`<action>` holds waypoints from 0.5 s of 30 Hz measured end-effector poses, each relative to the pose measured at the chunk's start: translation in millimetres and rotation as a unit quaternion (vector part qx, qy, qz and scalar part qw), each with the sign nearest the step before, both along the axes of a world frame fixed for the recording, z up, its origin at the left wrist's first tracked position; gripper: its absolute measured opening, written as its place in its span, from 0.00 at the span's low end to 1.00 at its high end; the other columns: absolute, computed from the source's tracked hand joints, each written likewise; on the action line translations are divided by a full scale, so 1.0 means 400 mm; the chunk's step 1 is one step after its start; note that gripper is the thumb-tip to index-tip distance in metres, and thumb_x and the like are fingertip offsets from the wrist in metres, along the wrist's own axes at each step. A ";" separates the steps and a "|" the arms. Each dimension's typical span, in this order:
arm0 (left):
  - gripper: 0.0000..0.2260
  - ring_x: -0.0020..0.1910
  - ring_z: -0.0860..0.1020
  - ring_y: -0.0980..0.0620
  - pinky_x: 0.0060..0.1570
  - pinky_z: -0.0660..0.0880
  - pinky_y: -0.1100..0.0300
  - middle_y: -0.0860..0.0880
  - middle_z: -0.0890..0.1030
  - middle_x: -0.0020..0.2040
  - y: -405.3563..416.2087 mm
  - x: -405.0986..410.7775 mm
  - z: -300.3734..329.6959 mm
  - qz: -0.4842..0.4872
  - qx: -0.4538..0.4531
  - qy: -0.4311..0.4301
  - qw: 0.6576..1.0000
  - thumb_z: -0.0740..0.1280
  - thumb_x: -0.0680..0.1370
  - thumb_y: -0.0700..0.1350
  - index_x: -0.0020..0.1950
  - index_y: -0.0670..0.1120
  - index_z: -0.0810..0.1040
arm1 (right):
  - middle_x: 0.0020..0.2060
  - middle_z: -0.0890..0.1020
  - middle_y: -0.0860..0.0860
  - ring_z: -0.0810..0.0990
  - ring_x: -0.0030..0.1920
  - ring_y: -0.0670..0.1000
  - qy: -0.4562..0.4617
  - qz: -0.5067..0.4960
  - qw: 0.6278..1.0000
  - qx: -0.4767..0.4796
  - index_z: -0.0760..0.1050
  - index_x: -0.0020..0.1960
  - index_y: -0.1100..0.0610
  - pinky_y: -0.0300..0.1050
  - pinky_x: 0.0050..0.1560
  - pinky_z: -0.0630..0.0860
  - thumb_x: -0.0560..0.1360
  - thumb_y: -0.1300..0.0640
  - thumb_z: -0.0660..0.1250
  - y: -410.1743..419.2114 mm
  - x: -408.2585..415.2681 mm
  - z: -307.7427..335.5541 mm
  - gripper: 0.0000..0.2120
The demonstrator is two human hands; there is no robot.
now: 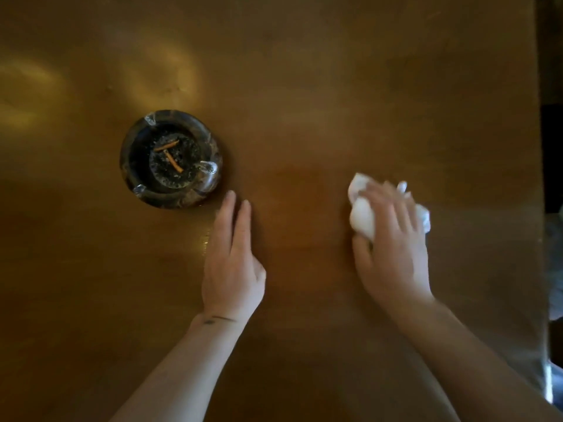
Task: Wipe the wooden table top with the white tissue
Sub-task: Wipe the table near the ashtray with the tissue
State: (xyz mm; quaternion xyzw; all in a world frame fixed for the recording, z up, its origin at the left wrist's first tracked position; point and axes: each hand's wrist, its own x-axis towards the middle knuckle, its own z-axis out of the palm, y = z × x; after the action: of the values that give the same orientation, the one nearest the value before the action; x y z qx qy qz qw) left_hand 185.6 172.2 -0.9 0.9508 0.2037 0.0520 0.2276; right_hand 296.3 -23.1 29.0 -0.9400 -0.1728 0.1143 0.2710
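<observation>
A brown wooden table top (304, 86) fills the view. My right hand (393, 248) lies flat on a crumpled white tissue (361, 214) and presses it onto the wood at the right; the fingers are blurred and the tissue sticks out on both sides of them. My left hand (233, 260) rests on the table near the middle, fingers straight and together, holding nothing. Its fingertips end just right of the ashtray.
A round dark ashtray (143, 190) with ash and two orange butts stands left of centre. The table's right edge (540, 178) runs down the right side of the view, with dark floor beyond it.
</observation>
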 end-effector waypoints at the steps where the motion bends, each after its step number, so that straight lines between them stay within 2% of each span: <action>1: 0.25 0.77 0.65 0.39 0.73 0.70 0.42 0.38 0.67 0.77 0.001 -0.002 -0.002 -0.007 0.006 -0.009 1.000 0.57 0.76 0.30 0.74 0.37 0.71 | 0.71 0.73 0.56 0.67 0.74 0.60 -0.002 -0.028 1.000 0.011 0.72 0.69 0.62 0.62 0.77 0.58 0.71 0.67 0.65 0.052 0.032 -0.003 0.25; 2: 0.22 0.74 0.67 0.38 0.72 0.71 0.41 0.37 0.70 0.73 0.001 -0.006 -0.004 -0.013 0.014 -0.019 1.000 0.56 0.77 0.30 0.70 0.38 0.74 | 0.71 0.73 0.56 0.66 0.75 0.60 -0.008 -0.040 0.999 0.023 0.71 0.69 0.62 0.62 0.76 0.57 0.71 0.67 0.64 0.104 0.059 -0.005 0.26; 4: 0.19 0.64 0.71 0.39 0.63 0.74 0.41 0.37 0.75 0.63 -0.005 -0.015 -0.005 -0.012 0.032 -0.034 0.999 0.54 0.75 0.32 0.62 0.39 0.77 | 0.71 0.73 0.55 0.66 0.74 0.58 -0.020 -0.025 0.999 0.035 0.72 0.69 0.61 0.61 0.76 0.58 0.71 0.66 0.62 0.193 0.086 -0.007 0.26; 6: 0.17 0.54 0.69 0.42 0.53 0.73 0.46 0.38 0.75 0.54 -0.006 -0.016 -0.006 -0.005 0.039 -0.049 0.998 0.51 0.74 0.34 0.56 0.41 0.75 | 0.70 0.74 0.55 0.68 0.73 0.58 -0.019 0.017 0.999 0.035 0.73 0.69 0.61 0.59 0.76 0.58 0.71 0.65 0.62 0.246 0.081 -0.005 0.26; 8: 0.15 0.49 0.67 0.44 0.48 0.69 0.50 0.40 0.74 0.48 -0.004 -0.013 -0.006 0.001 0.027 -0.055 0.998 0.52 0.71 0.33 0.51 0.41 0.74 | 0.69 0.75 0.55 0.69 0.73 0.58 -0.005 0.088 0.996 0.031 0.73 0.69 0.60 0.58 0.77 0.57 0.70 0.64 0.62 0.253 0.044 -0.002 0.27; 12: 0.06 0.43 0.65 0.45 0.43 0.62 0.53 0.43 0.72 0.41 0.002 0.004 0.004 0.021 0.002 -0.034 0.999 0.58 0.70 0.33 0.41 0.42 0.71 | 0.71 0.75 0.55 0.69 0.73 0.59 0.011 0.208 0.978 0.000 0.72 0.72 0.59 0.60 0.75 0.63 0.72 0.61 0.64 0.156 -0.114 -0.002 0.28; 15: 0.11 0.40 0.67 0.43 0.42 0.61 0.54 0.43 0.71 0.40 0.000 0.000 0.007 0.015 0.007 -0.035 0.999 0.59 0.67 0.27 0.40 0.41 0.72 | 0.71 0.73 0.50 0.68 0.74 0.53 0.004 0.227 0.973 -0.034 0.69 0.73 0.54 0.57 0.75 0.62 0.71 0.58 0.64 0.035 -0.220 -0.003 0.30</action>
State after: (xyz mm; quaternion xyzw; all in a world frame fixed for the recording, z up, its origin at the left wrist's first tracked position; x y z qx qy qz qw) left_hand 185.8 172.3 1.7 0.9468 0.2091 0.0897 0.2274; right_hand 208.3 -9.0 27.7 -0.8844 -0.3770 0.1822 0.2062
